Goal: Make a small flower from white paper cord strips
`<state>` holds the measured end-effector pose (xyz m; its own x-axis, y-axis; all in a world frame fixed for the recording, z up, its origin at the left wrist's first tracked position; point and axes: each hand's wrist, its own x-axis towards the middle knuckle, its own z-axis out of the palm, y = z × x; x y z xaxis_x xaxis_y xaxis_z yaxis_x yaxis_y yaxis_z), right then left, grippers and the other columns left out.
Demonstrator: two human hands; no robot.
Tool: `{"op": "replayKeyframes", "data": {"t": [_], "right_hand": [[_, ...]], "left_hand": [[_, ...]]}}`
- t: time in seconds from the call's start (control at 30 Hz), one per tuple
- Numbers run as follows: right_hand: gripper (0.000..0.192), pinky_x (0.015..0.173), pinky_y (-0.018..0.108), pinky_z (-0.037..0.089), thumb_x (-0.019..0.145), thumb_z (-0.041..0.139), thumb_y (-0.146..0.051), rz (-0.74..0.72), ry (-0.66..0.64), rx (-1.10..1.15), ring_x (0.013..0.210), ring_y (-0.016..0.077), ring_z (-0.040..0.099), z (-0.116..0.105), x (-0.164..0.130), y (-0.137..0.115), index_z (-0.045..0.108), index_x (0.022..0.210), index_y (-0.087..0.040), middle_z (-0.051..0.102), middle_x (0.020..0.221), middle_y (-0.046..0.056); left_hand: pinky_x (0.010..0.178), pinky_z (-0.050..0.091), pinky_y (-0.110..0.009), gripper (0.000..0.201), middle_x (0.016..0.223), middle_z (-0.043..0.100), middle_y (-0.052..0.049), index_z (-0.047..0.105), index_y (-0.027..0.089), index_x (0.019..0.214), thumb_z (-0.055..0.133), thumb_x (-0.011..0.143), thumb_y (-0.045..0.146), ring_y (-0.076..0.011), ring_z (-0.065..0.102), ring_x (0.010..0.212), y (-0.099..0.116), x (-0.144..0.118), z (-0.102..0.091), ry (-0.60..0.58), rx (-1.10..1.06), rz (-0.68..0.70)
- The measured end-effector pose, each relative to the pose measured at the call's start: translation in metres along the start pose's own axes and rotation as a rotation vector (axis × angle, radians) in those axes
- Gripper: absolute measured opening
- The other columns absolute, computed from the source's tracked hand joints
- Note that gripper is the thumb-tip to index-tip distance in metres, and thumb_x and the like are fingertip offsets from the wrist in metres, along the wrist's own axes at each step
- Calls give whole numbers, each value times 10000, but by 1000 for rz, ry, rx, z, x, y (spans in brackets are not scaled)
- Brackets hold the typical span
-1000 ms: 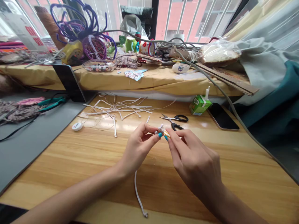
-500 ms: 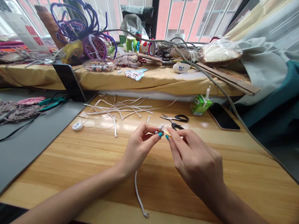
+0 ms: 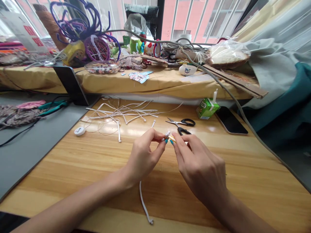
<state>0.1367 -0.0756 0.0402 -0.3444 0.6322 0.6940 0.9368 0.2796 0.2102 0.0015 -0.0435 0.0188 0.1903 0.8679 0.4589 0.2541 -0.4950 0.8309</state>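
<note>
My left hand [image 3: 143,153] pinches a small knotted piece [image 3: 167,134], white on top and brownish below, between thumb and forefinger above the table. Close beside it, my right hand [image 3: 200,163] has its fingertips closed on a thin yellow-and-white strip [image 3: 172,138], whose end meets the small piece. The fingers hide much of both. A white flat cord [image 3: 145,204] trails on the wood below my left wrist. Just beyond my hands lie black-handled scissors [image 3: 188,122], with another black handle [image 3: 184,131] beside them, and a short white cord piece [image 3: 153,123].
Several white cords [image 3: 131,113] lie tangled at the table's back, near a round white case [image 3: 79,130]. A green drink carton [image 3: 207,108] and a phone [image 3: 230,119] stand to the right. A grey cable [image 3: 233,95] crosses there. Behind runs a cluttered, cloth-covered ledge [image 3: 167,85].
The small piece has tilted a little in my left fingers, and my right hand has shifted slightly left. The whole view has slid marginally; the table items rest as before.
</note>
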Motion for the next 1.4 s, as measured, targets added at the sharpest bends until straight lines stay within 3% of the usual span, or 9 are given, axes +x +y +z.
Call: {"op": "replayKeyframes", "data": {"t": [0.07, 0.3, 0.6, 0.93, 1.1, 1.3, 1.4], "right_hand": [[176, 509, 218, 276, 791, 509, -166, 0, -8, -8, 603, 94, 523, 1, 0, 0, 625, 916, -124, 602, 686, 6], [145, 490, 227, 234, 793, 507, -171, -23, 15, -45, 552, 81, 477, 3, 0, 2, 621, 876, -137, 565, 626, -13], [133, 492, 223, 221, 801, 498, -176, -34, 38, -42, 545, 70, 452, 4, 0, 2, 624, 835, -150, 534, 596, -15], [156, 470, 226, 212, 801, 498, -214, -1, 23, -54, 473, 63, 418, 4, 3, 4, 637, 757, -160, 525, 551, -24], [141, 476, 229, 209, 798, 504, -212, -18, 44, -81, 488, 66, 420, 7, 3, 6, 628, 755, -160, 525, 553, -27], [148, 484, 239, 193, 814, 463, -164, -27, 8, -103, 521, 74, 426, 14, -1, 5, 601, 762, -156, 512, 585, -18], [140, 482, 240, 192, 808, 466, -158, -20, -24, -123, 523, 81, 433, 18, -2, 2, 586, 734, -160, 513, 602, -13]], "left_hand": [[721, 474, -240, 30, 779, 593, -18, 497, 157, 772, 512, 754, 139, -111, 574, 765, 0, 0, 0, -11, 30, -3], [704, 482, -241, 97, 801, 609, -19, 520, 159, 803, 537, 752, 240, -118, 587, 755, 2, 5, 0, -60, -59, -206], [617, 437, -200, 100, 666, 567, 21, 481, 160, 666, 510, 754, 195, -91, 546, 641, 4, 5, -4, -89, -24, -178], [600, 425, -201, 83, 670, 571, 8, 512, 151, 678, 509, 752, 188, -100, 535, 645, 1, 3, -4, -88, -38, -171], [658, 445, -225, 86, 747, 622, -15, 566, 152, 757, 491, 774, 191, -117, 569, 709, -1, 8, -6, -122, 27, -95], [709, 436, -285, 129, 800, 647, -56, 605, 153, 792, 481, 787, 187, -160, 568, 775, -8, 14, -8, -97, 335, 123], [715, 433, -298, 121, 800, 638, -64, 596, 147, 795, 484, 784, 189, -172, 558, 786, -13, 13, -6, -91, 419, 146]]}}
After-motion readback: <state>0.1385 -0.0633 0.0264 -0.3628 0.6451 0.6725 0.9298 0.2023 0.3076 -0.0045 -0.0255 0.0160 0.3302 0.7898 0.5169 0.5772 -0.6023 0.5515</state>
